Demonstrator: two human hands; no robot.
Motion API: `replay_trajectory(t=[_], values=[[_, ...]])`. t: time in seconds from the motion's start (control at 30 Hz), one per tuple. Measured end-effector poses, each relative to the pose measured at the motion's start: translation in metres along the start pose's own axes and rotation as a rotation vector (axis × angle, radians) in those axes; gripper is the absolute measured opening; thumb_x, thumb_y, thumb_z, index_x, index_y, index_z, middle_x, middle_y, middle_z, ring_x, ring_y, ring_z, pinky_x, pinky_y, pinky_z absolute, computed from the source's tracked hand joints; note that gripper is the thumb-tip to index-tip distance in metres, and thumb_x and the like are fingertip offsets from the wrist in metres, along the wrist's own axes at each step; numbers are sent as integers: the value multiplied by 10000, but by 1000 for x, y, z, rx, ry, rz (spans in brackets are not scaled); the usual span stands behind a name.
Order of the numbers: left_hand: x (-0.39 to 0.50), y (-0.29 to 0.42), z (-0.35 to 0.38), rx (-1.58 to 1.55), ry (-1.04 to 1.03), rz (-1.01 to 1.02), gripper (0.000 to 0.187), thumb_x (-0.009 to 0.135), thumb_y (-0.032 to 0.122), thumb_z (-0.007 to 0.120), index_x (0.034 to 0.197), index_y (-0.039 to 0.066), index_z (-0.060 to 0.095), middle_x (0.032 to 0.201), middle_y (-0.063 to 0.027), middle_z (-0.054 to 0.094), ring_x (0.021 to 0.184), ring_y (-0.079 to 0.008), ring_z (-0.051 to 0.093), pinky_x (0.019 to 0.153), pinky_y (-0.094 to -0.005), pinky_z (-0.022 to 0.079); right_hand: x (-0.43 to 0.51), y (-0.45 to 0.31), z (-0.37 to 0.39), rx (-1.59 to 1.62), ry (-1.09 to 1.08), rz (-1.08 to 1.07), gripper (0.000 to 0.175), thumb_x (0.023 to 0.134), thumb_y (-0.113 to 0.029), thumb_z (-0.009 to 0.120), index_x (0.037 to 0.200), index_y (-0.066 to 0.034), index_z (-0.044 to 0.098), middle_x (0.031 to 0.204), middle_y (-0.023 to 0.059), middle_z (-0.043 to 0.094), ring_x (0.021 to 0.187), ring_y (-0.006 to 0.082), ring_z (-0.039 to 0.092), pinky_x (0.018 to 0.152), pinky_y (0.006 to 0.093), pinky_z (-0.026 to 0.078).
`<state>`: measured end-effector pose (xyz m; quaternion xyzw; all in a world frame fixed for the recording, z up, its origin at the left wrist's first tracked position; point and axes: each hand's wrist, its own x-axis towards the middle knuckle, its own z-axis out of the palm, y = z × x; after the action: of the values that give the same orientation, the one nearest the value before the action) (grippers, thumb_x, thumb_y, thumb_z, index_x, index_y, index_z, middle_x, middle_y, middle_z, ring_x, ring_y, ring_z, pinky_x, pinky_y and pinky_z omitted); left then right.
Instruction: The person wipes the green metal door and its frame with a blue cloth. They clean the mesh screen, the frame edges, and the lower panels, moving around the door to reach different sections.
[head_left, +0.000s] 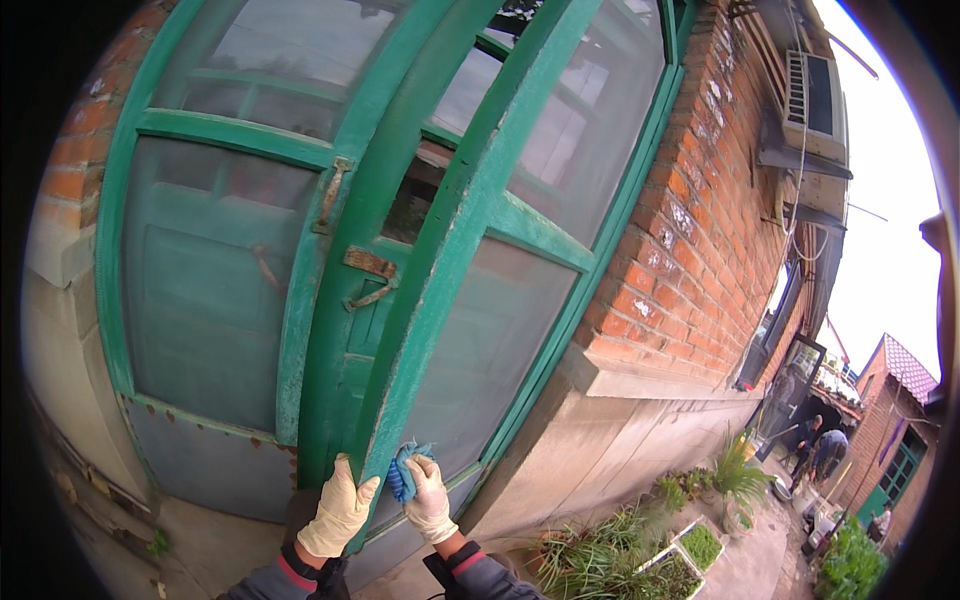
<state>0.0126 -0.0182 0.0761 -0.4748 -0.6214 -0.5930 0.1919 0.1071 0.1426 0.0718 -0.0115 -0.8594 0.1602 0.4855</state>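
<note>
A green wooden screen door (427, 277) stands partly swung out, its edge towards me. My left hand (339, 510), in a cream rubber glove, grips the lower part of the door's edge, thumb on one side and fingers on the other. My right hand (430, 499), gloved too, holds a bunched blue cloth (409, 471) against or close beside the door's stile and mesh. A second green screen door (300, 337) with a rusty pull handle (331, 195) is at the left. Between the two shows a green inner door with a rusty handle (371, 292).
A brick wall (675, 277) with a concrete base runs off to the right, an air conditioner unit (814, 97) high on it. Potted plants (615, 540) and white planter boxes (701, 546) stand along its foot. Several people (829, 450) are in the yard farther off.
</note>
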Motion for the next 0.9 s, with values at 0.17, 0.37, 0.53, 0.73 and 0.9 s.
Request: replay_trajectory(t=[0.17,0.37,0.53,0.73,0.9], values=[[0,6,-4,-55,-44,-83,553,938,338,574,1262,-44,340,958,-283,595,791,-492,594,645,-501,494,-10,97,15,-62,219,277,479,725,50,625,1194,-5,546,1140,172,547,1055,333,570,917,365,471],[2,11,-8,-42,-89,-130,537,940,343,568,1267,-23,349,962,-274,600,792,-487,599,643,-501,498,-8,154,29,325,384,979,312,735,-79,733,1006,16,612,869,72,655,762,187,612,740,326,501],[3,9,-6,-38,-7,-19,517,935,301,583,1258,-27,347,977,-276,589,808,-492,590,661,-497,492,-31,88,50,484,241,924,271,779,-64,714,1015,-16,589,866,43,637,744,153,589,704,309,488],[4,12,-7,-91,-28,-10,471,954,274,558,1247,-31,350,1071,-251,566,894,-474,583,734,-473,488,-69,10,48,982,-4,1223,321,775,-85,735,1060,2,613,904,61,673,779,156,639,704,291,516],[3,16,-10,-94,-89,-121,516,955,328,550,1242,-52,350,1023,-271,569,870,-491,580,711,-483,486,-59,37,36,1022,30,1239,110,737,-44,735,812,13,678,745,55,658,624,169,627,608,282,521]])
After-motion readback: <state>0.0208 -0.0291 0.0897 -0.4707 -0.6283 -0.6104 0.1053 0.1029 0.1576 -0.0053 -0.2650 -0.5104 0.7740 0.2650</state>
